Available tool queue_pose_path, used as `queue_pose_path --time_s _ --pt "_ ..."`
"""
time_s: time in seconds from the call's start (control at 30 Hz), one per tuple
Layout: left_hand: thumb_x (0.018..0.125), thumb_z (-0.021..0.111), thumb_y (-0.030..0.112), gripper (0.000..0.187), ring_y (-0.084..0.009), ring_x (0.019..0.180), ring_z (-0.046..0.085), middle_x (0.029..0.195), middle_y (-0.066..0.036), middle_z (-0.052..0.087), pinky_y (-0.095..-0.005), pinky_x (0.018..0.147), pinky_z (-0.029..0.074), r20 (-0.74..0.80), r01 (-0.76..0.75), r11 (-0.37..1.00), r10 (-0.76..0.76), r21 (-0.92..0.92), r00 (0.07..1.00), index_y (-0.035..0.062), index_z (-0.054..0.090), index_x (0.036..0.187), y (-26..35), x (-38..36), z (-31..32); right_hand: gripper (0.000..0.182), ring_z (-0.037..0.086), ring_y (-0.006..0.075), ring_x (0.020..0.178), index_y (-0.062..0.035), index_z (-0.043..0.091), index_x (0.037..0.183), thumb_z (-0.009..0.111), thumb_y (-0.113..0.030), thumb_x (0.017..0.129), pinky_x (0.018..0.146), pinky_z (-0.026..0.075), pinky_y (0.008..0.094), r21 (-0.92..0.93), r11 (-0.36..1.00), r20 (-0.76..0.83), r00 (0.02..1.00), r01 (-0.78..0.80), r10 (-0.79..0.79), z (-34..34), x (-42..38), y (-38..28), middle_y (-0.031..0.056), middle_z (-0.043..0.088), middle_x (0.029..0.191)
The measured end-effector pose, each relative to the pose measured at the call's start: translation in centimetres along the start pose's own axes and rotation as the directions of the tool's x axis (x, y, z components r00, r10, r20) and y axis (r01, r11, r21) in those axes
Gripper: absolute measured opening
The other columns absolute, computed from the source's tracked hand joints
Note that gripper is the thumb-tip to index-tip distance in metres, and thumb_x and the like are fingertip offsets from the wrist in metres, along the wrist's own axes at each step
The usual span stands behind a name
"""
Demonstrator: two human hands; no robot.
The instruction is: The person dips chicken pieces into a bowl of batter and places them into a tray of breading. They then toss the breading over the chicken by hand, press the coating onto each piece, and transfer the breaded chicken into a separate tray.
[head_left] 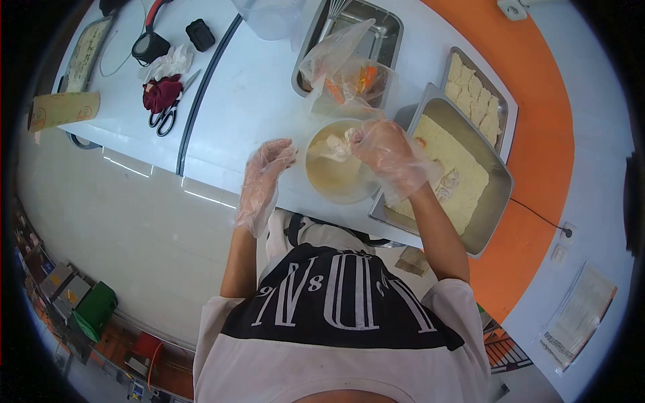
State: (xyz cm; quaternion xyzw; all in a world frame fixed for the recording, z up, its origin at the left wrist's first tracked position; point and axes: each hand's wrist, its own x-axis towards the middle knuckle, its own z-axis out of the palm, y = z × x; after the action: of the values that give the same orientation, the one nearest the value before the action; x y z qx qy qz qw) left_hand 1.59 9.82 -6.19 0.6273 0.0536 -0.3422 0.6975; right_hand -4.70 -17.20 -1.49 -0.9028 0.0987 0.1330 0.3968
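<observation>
My right hand [390, 151], in a clear plastic glove, pinches a pale, wet-looking piece of chicken [338, 148] over a round bowl [344, 197] of cloudy, yellowish liquid. My left hand [265, 168], gloved too, hovers just left of the bowl. Its fingers are half bent and apart from the thumb, and nothing shows in them. Right of the bowl, partly behind my right forearm, a deep metal pan [494, 208] holds a layer of pale yellow crumbs [463, 158]. One coated piece [448, 185] lies on the crumbs.
Behind the bowl, a clear plastic bag [336, 57] with orange bits overlaps a metal tray [396, 40] holding a whisk [332, 17]. A shallow tray [502, 134] of pale pieces stands at the far right. Scissors [166, 117] and a dark red cloth [161, 94] lie left.
</observation>
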Motion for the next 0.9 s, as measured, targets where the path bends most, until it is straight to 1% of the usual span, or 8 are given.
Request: queue_pose_path --time_s 0.03,0.13,0.23,0.43,0.67,0.73,0.87,0.9 --pt "0.103 0.073 0.029 0.047 -0.0212 0.112 0.069 0.121 -0.014 0.072 -0.0365 0.105 0.054 0.003 -0.002 1.000 0.002 0.001 1.000 -0.0058 0.066 0.134 -0.1 0.1 -0.1 0.026 0.072 0.0426 0.090 -0.0001 0.075 0.093 0.073 -0.026 0.091 0.091 0.055 0.0482 -0.256 0.967 -0.030 1.000 -0.003 -0.005 0.1 0.3 -0.2 0.0217 0.075 0.092" --pt "0.103 0.072 0.027 0.046 -0.0211 0.112 0.069 0.119 -0.014 0.072 -0.0366 0.106 0.054 0.038 -0.023 0.999 0.021 0.029 0.999 -0.0059 0.066 0.134 -0.4 0.2 -0.6 0.014 0.074 0.0373 0.087 -0.0004 0.070 0.090 0.067 -0.014 0.093 0.080 0.057 0.0471 -0.313 0.944 -0.262 0.946 0.103 -0.189 1.4 -0.6 -2.4 0.0187 0.075 0.088" --pt "0.102 0.070 0.023 0.043 -0.0211 0.111 0.070 0.118 -0.014 0.072 -0.0369 0.105 0.054 0.119 -0.001 0.997 -0.009 0.083 0.993 -0.0053 0.066 0.134 -0.2 -0.2 -0.8 0.016 0.073 0.0422 0.091 0.0008 0.071 0.100 0.064 -0.013 0.093 0.082 0.057 0.0497 -0.559 0.812 -0.102 0.958 0.168 -0.268 3.1 -0.8 -2.2 0.0230 0.074 0.091" --pt "0.097 0.080 0.019 0.045 -0.0142 0.098 0.066 0.105 -0.005 0.070 -0.0298 0.090 0.054 0.138 0.041 0.986 -0.063 0.159 0.988 -0.0034 0.067 0.133 -1.9 -0.1 -0.2 0.016 0.076 0.0401 0.095 0.0008 0.076 0.096 0.069 -0.010 0.086 0.084 0.058 0.0507 -0.222 0.975 0.186 0.981 -0.004 0.047 10.8 -0.4 1.9 0.0253 0.076 0.097" --pt "0.094 0.083 0.021 0.045 -0.0132 0.095 0.065 0.102 -0.004 0.068 -0.0288 0.087 0.053 0.117 0.060 0.986 -0.079 0.153 0.990 -0.0023 0.068 0.131 -1.4 -0.2 0.1 0.024 0.075 0.0360 0.093 0.0000 0.079 0.098 0.078 -0.017 0.082 0.087 0.058 0.0445 0.170 0.968 0.357 0.927 -0.183 0.112 4.9 0.0 0.1 0.0247 0.077 0.100" --pt "0.094 0.083 0.021 0.046 -0.0132 0.095 0.065 0.103 -0.004 0.068 -0.0288 0.087 0.053 0.130 0.065 0.988 -0.083 0.141 0.988 -0.0022 0.068 0.131 -1.4 -0.3 0.0 0.027 0.071 0.0184 0.079 -0.0014 0.079 0.095 0.085 -0.022 0.079 0.079 0.056 0.0363 0.146 0.955 0.245 0.945 -0.258 0.217 1.9 -0.6 -1.4 0.0114 0.077 0.085" --pt "0.095 0.081 0.019 0.044 -0.0146 0.096 0.067 0.105 -0.006 0.068 -0.0289 0.088 0.053 0.116 0.063 0.982 -0.085 0.179 0.990 -0.0022 0.067 0.130 -0.9 -0.5 0.3 0.024 0.073 0.0236 0.077 -0.0013 0.079 0.096 0.080 -0.022 0.085 0.078 0.057 0.0379 -0.037 0.996 0.021 0.996 -0.086 0.087 -1.9 -1.1 -1.2 0.0148 0.077 0.085" --pt "0.096 0.080 0.019 0.043 -0.0155 0.097 0.068 0.106 -0.007 0.068 -0.0291 0.089 0.054 0.107 0.059 0.979 -0.081 0.197 0.991 -0.0025 0.067 0.130 -0.9 -0.4 0.4 0.021 0.072 0.0314 0.081 -0.0021 0.078 0.095 0.075 -0.022 0.089 0.080 0.056 0.0443 -0.093 0.993 -0.086 0.994 -0.076 0.068 -2.4 -1.1 -1.5 0.0176 0.076 0.089"
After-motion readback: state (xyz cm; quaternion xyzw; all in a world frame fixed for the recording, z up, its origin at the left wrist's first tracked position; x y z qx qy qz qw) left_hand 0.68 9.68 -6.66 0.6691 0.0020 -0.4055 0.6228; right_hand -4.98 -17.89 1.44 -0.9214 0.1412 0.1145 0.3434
